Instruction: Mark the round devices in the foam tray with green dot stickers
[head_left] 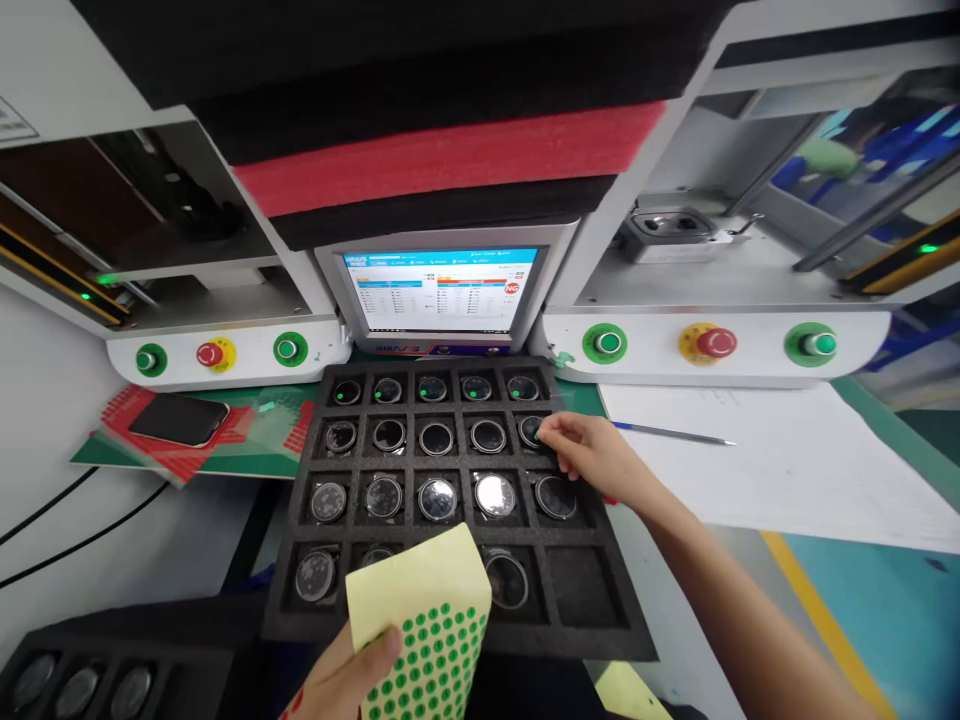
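Note:
My left hand [352,665] grips a pale yellow sheet of round green stickers [431,660], thumb on its front, in front of the tray's lower rows. My right hand [589,452] is closed in a pinch over a round watch face [528,430] at the right end of the second row. A speck of green shows at its fingertips, which looks like a sticker. The black foam tray [480,528] holds several round dark watch faces in square pockets. Those along the far row, such as one watch face [432,388], each bear a green dot. The sheet hides part of the nearest row.
Behind the tray stands a monitor [442,295] between two machines with green buttons [606,343] and red stop buttons [715,343]. A phone [178,419] lies on red sheets at left. A pen [675,433] rests on white paper at right. Another foam tray [180,665] sits lower left.

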